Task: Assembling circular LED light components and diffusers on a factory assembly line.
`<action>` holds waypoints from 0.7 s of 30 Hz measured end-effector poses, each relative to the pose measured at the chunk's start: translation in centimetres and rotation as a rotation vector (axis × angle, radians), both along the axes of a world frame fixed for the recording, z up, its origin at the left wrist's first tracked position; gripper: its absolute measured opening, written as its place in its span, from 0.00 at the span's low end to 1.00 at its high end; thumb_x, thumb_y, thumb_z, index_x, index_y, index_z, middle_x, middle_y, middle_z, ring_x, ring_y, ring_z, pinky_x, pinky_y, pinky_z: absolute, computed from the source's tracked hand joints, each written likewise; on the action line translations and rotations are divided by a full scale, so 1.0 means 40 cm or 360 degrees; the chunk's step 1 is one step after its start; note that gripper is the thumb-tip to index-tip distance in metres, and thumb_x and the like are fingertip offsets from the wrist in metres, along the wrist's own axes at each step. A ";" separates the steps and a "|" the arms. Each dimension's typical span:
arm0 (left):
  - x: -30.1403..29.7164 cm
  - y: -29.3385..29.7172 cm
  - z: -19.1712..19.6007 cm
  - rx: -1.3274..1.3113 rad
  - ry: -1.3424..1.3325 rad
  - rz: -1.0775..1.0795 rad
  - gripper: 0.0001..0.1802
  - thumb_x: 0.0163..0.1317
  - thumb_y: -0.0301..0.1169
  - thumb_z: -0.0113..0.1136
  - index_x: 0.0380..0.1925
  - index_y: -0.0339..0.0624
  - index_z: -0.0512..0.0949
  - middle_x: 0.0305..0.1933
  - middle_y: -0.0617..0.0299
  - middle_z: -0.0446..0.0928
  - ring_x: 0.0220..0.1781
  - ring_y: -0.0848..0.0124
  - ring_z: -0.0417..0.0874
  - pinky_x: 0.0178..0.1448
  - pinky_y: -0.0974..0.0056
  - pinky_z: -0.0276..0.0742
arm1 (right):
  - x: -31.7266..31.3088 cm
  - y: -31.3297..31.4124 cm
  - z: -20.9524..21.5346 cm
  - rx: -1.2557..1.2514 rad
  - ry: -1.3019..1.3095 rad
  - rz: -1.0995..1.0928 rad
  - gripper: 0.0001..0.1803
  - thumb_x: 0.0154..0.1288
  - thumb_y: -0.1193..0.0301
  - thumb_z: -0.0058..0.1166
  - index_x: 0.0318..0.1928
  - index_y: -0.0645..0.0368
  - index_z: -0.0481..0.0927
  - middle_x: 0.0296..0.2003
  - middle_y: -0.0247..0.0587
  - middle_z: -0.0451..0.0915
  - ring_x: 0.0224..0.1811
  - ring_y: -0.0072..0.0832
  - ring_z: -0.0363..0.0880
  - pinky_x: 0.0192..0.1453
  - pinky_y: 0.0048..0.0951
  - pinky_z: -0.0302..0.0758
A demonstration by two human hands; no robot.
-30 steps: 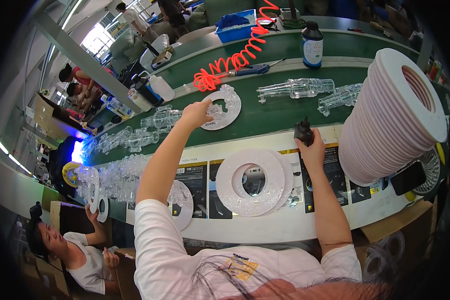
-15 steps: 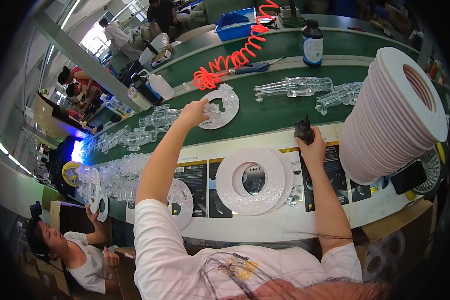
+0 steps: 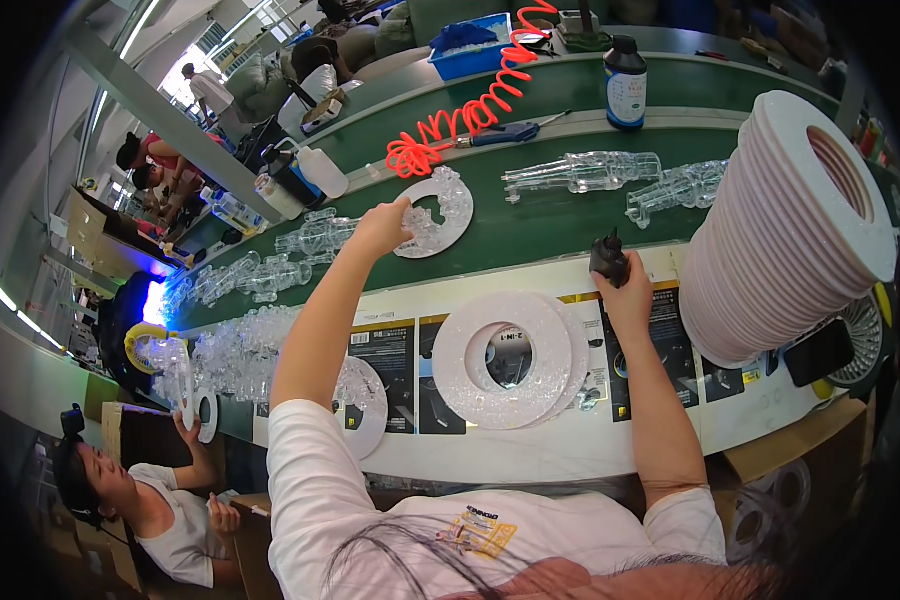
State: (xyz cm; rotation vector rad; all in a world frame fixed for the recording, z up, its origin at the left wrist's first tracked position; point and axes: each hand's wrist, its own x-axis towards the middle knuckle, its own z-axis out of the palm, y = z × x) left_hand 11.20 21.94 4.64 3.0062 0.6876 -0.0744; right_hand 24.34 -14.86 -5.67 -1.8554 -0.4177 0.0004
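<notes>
My left hand (image 3: 382, 228) reaches forward over the green surface, its fingers closed at the left side of a flat white ring (image 3: 452, 232). Clear plastic pieces (image 3: 426, 230) sit on that ring, partly under my fingers. My right hand (image 3: 628, 292) grips a small black bottle (image 3: 609, 258) with its pointed nozzle up, above the near edge of the green surface. Between my arms, two overlapping white rings (image 3: 460, 385) rest on the pale board. To the right of my right hand rises a tall, leaning stack of white rings (image 3: 760, 250).
Clear plastic figures lie beyond (image 3: 585, 172) and to the left, beside a heap of clear parts (image 3: 245, 350). A coiled red hose (image 3: 440, 135), a dark bottle (image 3: 625, 85) and a blue bin (image 3: 470, 55) stand farther back. A co-worker's hand (image 3: 192, 432) holds rings at lower left.
The white ring with clear pieces and my left hand have shifted slightly left, as have the far clear figures. My right hand stays nearly still with the black bottle. The co-worker's ring has turned more edge-on.
</notes>
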 end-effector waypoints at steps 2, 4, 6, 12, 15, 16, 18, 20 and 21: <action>0.001 -0.005 0.001 0.0144 0.0076 0.0036 0.27 0.47 0.37 0.69 0.47 0.45 0.70 0.40 0.50 0.81 0.44 0.51 0.81 0.46 0.52 0.77 | 0.001 0.000 0.000 0.0000 0.0000 -0.0002 0.19 0.48 0.75 0.67 0.39 0.62 0.71 0.32 0.43 0.81 0.35 0.31 0.81 0.41 0.30 0.74; 0.003 -0.010 0.005 0.0180 0.0103 0.0022 0.27 0.47 0.37 0.69 0.48 0.45 0.70 0.40 0.51 0.80 0.44 0.51 0.81 0.46 0.52 0.77 | 0.003 -0.002 -0.001 -0.0012 -0.0029 0.0000 0.19 0.48 0.75 0.67 0.39 0.62 0.71 0.32 0.43 0.81 0.35 0.31 0.81 0.41 0.29 0.74; 0.004 -0.013 0.007 0.0217 0.0130 0.0011 0.27 0.48 0.37 0.69 0.48 0.46 0.70 0.39 0.51 0.80 0.44 0.52 0.81 0.45 0.51 0.76 | 0.006 -0.002 -0.008 -0.0003 -0.0027 0.0003 0.20 0.48 0.75 0.67 0.39 0.62 0.71 0.32 0.43 0.81 0.35 0.30 0.81 0.41 0.29 0.74; 0.011 -0.010 0.014 0.0342 0.0280 -0.0010 0.27 0.49 0.38 0.68 0.47 0.43 0.69 0.42 0.51 0.79 0.47 0.52 0.80 0.46 0.51 0.76 | 0.010 0.003 -0.024 0.0032 -0.0037 -0.0004 0.19 0.48 0.74 0.67 0.39 0.61 0.72 0.32 0.43 0.81 0.35 0.35 0.81 0.40 0.31 0.74; 0.016 -0.018 0.013 0.0355 0.0219 -0.0038 0.23 0.47 0.35 0.69 0.40 0.40 0.71 0.40 0.48 0.80 0.45 0.52 0.82 0.45 0.52 0.78 | 0.010 0.002 -0.024 0.0066 -0.0054 -0.0016 0.19 0.48 0.73 0.67 0.39 0.59 0.72 0.31 0.44 0.82 0.35 0.41 0.82 0.39 0.34 0.75; 0.015 -0.018 0.013 0.0358 0.0224 -0.0022 0.23 0.47 0.36 0.68 0.41 0.40 0.71 0.40 0.48 0.80 0.45 0.52 0.82 0.45 0.52 0.78 | 0.008 0.001 -0.020 0.0055 -0.0049 -0.0018 0.19 0.48 0.73 0.67 0.39 0.60 0.72 0.32 0.44 0.82 0.35 0.41 0.82 0.39 0.34 0.75; 0.011 -0.017 0.012 0.0362 0.0230 -0.0005 0.22 0.48 0.36 0.68 0.41 0.40 0.71 0.39 0.48 0.81 0.45 0.52 0.82 0.46 0.52 0.78 | 0.008 0.002 -0.020 0.0066 -0.0050 -0.0009 0.19 0.48 0.73 0.66 0.39 0.60 0.72 0.32 0.44 0.82 0.35 0.40 0.82 0.39 0.34 0.75; 0.005 -0.016 0.010 0.0312 0.0229 0.0064 0.24 0.48 0.36 0.68 0.43 0.41 0.70 0.40 0.48 0.80 0.45 0.51 0.81 0.46 0.52 0.78 | 0.007 0.001 -0.017 0.0078 -0.0052 -0.0003 0.19 0.48 0.73 0.66 0.39 0.60 0.72 0.32 0.44 0.82 0.35 0.40 0.82 0.39 0.34 0.75; 0.004 -0.019 0.010 0.0311 0.0230 0.0060 0.24 0.48 0.36 0.68 0.43 0.41 0.70 0.40 0.48 0.80 0.45 0.51 0.81 0.46 0.52 0.78 | 0.006 0.000 -0.014 0.0063 -0.0051 -0.0010 0.18 0.48 0.73 0.66 0.39 0.60 0.72 0.32 0.44 0.82 0.35 0.40 0.82 0.39 0.34 0.75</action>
